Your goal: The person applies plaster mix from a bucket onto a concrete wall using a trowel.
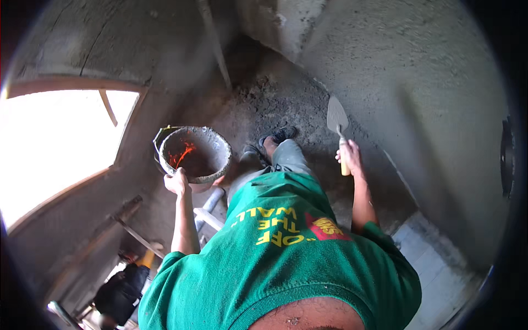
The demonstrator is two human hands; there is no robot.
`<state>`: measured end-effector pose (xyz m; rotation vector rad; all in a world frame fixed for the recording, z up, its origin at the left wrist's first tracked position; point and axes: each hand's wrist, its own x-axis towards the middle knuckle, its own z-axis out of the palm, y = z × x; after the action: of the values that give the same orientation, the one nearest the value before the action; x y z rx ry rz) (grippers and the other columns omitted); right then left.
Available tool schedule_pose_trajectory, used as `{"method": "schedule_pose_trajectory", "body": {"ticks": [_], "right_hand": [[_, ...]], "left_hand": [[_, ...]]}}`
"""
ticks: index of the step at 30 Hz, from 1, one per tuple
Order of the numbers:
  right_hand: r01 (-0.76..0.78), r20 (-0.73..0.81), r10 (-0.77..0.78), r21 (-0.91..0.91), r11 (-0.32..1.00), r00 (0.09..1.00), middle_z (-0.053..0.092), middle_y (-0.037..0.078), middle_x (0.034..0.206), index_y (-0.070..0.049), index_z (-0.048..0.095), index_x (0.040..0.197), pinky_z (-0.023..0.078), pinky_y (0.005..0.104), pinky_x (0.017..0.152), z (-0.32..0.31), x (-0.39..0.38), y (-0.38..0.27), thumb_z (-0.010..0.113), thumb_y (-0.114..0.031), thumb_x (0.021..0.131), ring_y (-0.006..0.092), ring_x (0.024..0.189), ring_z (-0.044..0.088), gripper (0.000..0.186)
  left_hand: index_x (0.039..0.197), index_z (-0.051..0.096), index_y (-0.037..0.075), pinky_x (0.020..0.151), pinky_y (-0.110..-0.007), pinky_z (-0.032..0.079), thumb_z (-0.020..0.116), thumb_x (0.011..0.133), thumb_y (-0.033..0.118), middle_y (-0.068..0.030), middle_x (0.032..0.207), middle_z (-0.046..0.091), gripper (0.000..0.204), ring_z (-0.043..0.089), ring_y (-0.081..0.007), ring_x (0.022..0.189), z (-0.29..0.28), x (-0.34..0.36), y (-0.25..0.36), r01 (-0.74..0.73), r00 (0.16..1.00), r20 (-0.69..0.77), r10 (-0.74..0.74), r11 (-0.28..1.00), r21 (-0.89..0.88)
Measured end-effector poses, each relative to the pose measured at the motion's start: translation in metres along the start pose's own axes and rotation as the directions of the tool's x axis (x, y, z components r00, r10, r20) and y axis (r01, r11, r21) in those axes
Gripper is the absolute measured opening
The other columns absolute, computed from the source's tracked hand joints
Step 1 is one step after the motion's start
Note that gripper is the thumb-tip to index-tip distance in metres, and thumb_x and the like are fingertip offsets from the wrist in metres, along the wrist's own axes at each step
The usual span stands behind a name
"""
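Grey plastered wall point(440, 71) fills the far right side, a rough finish, a long shadow down it. Floor point(324, 181) dark, with loose grey rubble point(269, 102) heaped in the corner ahead of my feet. Window point(60, 143) on my left, blown out white, wood-coloured frame along its edge. A person point(118, 294) in dark clothing low on the left, behind my arm; what they do is too small to tell. My green shirt point(275, 264) covers the near middle, grey trousers point(291, 157) below it.

Pole point(215, 47) leans into the far corner. Bucket point(224, 157) out in front on my left, mouth tilted up toward me, rim crusted grey, wire handle slack at its left side. Orange-red patch point(184, 156) inside; cannot tell what it is. Left hand point(177, 182) grips the bucket at its near-left rim, so the bulk of it sits beyond my fingers.

Trowel point(336, 114) on my right, near the wall's foot in view. Right hand point(352, 157) is clasped round its yellow handle: blade ahead of the grip, pointing away, handle butt protruding back below the fist.
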<state>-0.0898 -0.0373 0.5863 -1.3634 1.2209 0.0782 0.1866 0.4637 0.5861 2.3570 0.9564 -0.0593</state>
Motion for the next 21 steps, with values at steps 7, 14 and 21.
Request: {"method": "schedule_pose_trajectory", "body": {"ticks": [7,14,21], "right_hand": [[-0.071,-0.012,0.073,0.131,0.989,0.997,0.052,-0.001,0.063,-0.011,0.054,0.096,0.041,0.0229,0.04,0.136,0.043,-0.008,0.067,-0.019,0.085,0.0078,0.047,0.049,0.019],[-0.479,0.025,0.481,0.146,0.865,0.876,0.05,0.001,0.058,-0.013,0.052,0.099,0.039,0.0254,0.036,0.312,0.114,0.117,0.067,-0.025,0.084,0.0102,0.042,0.047,0.024],[-0.226,0.271,0.219,-0.007,0.974,0.937,0.05,0.0,0.059,-0.008,0.05,0.096,0.04,0.0242,0.038,0.363,0.284,0.206,0.066,-0.026,0.086,0.0087,0.043,0.048,0.026]], "left_hand": [[0.082,0.055,-0.005,0.069,-0.034,0.047,0.069,0.06,0.008,-0.0108,0.077,0.06,0.029,0.056,-0.0195,0.069,-0.007,0.038,-0.023,0.1,0.994,0.05,-0.1,0.995,-0.001],[0.081,0.053,0.001,0.057,-0.024,0.045,0.068,0.069,0.0,-0.0031,0.074,0.059,0.019,0.052,-0.0095,0.061,0.001,0.111,-0.107,0.249,0.945,0.233,-0.231,0.967,-0.052],[0.092,0.056,0.004,0.073,-0.027,0.047,0.065,0.075,-0.003,-0.0044,0.088,0.062,0.02,0.058,-0.0124,0.077,0.071,0.13,-0.144,0.221,0.914,0.39,-0.109,0.941,-0.254]]}}
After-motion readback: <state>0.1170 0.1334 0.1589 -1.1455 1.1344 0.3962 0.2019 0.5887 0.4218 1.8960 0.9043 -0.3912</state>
